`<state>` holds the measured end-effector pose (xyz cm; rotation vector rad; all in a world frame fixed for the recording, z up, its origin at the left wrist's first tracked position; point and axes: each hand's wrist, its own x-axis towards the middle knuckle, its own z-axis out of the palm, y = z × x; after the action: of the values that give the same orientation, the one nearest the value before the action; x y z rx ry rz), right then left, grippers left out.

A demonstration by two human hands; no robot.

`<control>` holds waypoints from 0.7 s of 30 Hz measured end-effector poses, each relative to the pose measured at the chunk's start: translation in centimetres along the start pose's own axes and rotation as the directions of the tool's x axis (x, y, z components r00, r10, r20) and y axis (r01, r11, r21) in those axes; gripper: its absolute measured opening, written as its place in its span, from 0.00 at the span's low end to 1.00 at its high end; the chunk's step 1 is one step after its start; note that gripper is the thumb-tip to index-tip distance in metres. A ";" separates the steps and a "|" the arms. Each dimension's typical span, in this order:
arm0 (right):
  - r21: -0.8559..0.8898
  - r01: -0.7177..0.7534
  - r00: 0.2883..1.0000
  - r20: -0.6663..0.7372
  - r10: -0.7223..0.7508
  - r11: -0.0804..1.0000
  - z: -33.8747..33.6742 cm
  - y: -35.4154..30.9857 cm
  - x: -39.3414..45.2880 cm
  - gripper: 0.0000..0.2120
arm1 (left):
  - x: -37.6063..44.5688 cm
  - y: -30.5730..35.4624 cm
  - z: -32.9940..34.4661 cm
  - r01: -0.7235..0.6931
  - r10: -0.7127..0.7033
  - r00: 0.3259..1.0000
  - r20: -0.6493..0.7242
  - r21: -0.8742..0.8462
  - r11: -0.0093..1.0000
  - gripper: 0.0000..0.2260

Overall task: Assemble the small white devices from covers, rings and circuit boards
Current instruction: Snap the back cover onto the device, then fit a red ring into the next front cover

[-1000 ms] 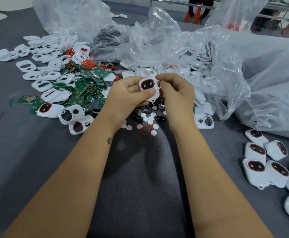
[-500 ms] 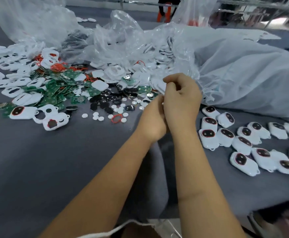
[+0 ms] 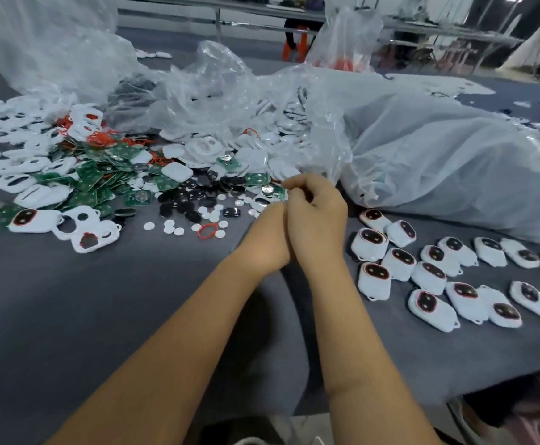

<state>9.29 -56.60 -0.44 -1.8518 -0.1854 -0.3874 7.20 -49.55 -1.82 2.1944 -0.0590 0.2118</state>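
Your two hands meet at the middle of the grey table (image 3: 69, 316), pressed side by side. Your right hand (image 3: 318, 216) is curled, fingers folded inward toward the thumb; whatever it holds is hidden behind the knuckles, so you cannot tell what it grasps. Your left hand (image 3: 268, 239) lies mostly behind the right, and its fingers are out of sight, so its grip cannot be told either.

Just left of your hands lies one loose red ring (image 3: 207, 231) among about a dozen small white discs (image 3: 169, 224) and a cluster of black round pieces (image 3: 182, 203). Beyond those sits a heap of green circuit boards (image 3: 92, 178), too many and too overlapped to count, mixed with more red rings. White covers (image 3: 15, 183) with cut-out windows spread along the left edge; three lie nearest you, beside one assembled device (image 3: 32, 220).

To your right, the finished devices (image 3: 400, 261) lie face up in loose rows, about sixteen in view, the farthest cut off at the edge. Behind them slumps a large clear plastic bag (image 3: 438, 162), and crumpled bags (image 3: 214, 91) of white parts lie behind the heap.
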 end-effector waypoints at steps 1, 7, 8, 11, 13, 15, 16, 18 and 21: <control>0.014 0.007 0.999 0.035 -0.008 1.000 1.1 -0.3 0.0 0.13 | 0.0 -0.7 -1.0 -0.005 0.006 0.999 -0.045 0.038 0.999 0.10; 0.046 0.152 0.950 0.269 -0.158 0.987 8.5 -3.3 0.3 0.14 | -1.8 -5.6 -9.2 0.018 -0.048 0.883 -0.467 -0.069 0.997 0.10; 0.032 0.204 0.934 0.293 -0.204 0.978 9.7 -3.7 0.2 0.15 | -2.2 -6.5 -10.5 0.043 -0.072 0.851 -0.519 -0.068 0.997 0.10; -0.024 0.361 0.866 0.381 -0.325 0.932 12.9 -4.2 -0.3 0.14 | -3.3 -9.2 -14.8 0.222 -0.115 0.727 -0.677 0.073 0.972 0.13; -0.060 0.454 0.814 0.433 -0.387 0.889 14.3 -4.0 -0.8 0.13 | -4.0 -10.7 -17.3 0.406 -0.119 0.631 -0.767 0.195 0.893 0.16; -0.078 0.501 0.784 0.463 -0.414 0.862 14.8 -3.6 -1.3 0.13 | -4.3 -11.8 -19.6 0.580 -0.235 0.573 -0.785 0.186 0.793 0.21; -0.084 0.512 0.777 0.470 -0.419 0.855 14.9 -3.3 -1.4 0.12 | -4.2 -12.5 -20.6 0.642 -0.310 0.560 -0.768 0.166 0.749 0.23; -0.084 0.539 0.761 0.475 -0.441 0.838 14.6 -2.8 -1.5 0.12 | -4.0 -13.4 -22.2 0.675 -0.410 0.569 -0.713 0.119 0.728 0.25; -0.074 0.547 0.753 0.479 -0.451 0.834 14.2 -2.4 -1.4 0.11 | -3.2 -14.2 -23.1 0.639 -0.383 0.629 -0.677 0.169 0.751 0.22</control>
<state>9.66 -42.25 -2.59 -2.0662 -1.0173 -0.3509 2.73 -22.68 -0.34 2.3173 1.0819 0.6310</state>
